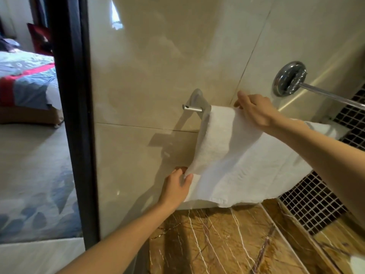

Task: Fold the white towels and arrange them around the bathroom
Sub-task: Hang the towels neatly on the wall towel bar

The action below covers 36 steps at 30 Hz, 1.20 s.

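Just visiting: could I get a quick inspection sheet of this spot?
Surface: beige tiled wall with a short metal bar; marble floor below.
Job's things: white towel draped over the bar.
Clutter: nothing seen.
Hands: left hand pinches the towel's lower edge; right hand holds its top by the bar.
Cables: nothing seen.
Surroundings: chrome rod at right, dark mosaic tiles, black door frame, bed beyond.

Short chrome bar point(192, 108) juts from the beige wall tile point(148, 76), and the white towel point(227, 155) drapes over its three o'clock end, spilling down toward five o'clock.
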Motion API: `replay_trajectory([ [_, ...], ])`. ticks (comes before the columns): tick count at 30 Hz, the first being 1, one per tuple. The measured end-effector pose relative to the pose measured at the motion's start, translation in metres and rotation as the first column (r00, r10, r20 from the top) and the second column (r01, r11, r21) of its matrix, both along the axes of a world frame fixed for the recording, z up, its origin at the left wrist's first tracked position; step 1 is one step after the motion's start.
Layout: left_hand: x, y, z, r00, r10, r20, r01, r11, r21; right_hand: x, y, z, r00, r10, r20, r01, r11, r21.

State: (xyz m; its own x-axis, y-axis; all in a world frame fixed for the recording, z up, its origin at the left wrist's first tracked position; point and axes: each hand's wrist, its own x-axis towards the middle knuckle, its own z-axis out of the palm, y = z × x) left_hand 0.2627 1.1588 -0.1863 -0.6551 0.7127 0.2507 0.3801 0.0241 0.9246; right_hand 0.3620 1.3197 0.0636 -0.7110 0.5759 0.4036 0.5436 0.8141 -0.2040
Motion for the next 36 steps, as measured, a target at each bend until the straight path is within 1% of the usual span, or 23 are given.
replay_trajectory([
  [3,0.002,0.004,-0.002,0.999,-0.005,-0.052,0.003,0.999,-0.036,0.02,0.012,-0.005,0.997,-0.058,0.054,0.06,0.998,-0.021],
  [5,0.003,0.008,-0.003,0.999,-0.022,-0.045,0.021,0.999,-0.026,0.03,0.014,-0.009,0.996,-0.06,0.065,0.062,0.998,-0.026],
  [8,0.003,0.011,-0.002,0.998,-0.066,-0.014,0.066,0.998,-0.005,0.036,0.017,-0.014,0.997,-0.058,0.057,0.06,0.998,-0.037],
  [12,0.002,0.013,-0.001,0.998,-0.069,0.01,0.069,0.998,-0.006,0.04,0.019,-0.018,0.998,-0.052,0.036,0.053,0.997,-0.051],
  [16,0.0,0.012,-0.002,0.999,-0.03,-0.014,0.031,0.999,0.014,0.043,0.022,-0.019,0.999,-0.052,0.012,0.053,0.996,-0.068],
  [22,0.004,0.012,-0.009,0.999,-0.031,-0.024,0.032,0.999,0.039,0.051,0.024,-0.019,0.999,-0.03,-0.009,0.03,0.998,-0.061],
  [26,0.004,0.015,-0.012,0.998,-0.051,-0.021,0.052,0.998,0.044,0.052,0.018,-0.015,1.0,0.003,0.026,-0.002,0.999,-0.033],
  [31,-0.002,0.026,-0.012,0.99,-0.142,-0.008,0.142,0.989,-0.035,0.046,0.005,-0.003,0.993,0.078,0.087,-0.079,0.997,0.015],
  [34,0.002,0.031,-0.009,0.974,-0.227,0.007,0.226,0.964,-0.142,0.04,-0.006,-0.003,0.985,0.111,0.131,-0.118,0.992,0.048],
  [36,0.005,0.037,-0.005,0.968,-0.249,0.014,0.247,0.947,-0.206,0.035,-0.011,-0.004,0.977,0.113,0.182,-0.135,0.985,0.111],
])
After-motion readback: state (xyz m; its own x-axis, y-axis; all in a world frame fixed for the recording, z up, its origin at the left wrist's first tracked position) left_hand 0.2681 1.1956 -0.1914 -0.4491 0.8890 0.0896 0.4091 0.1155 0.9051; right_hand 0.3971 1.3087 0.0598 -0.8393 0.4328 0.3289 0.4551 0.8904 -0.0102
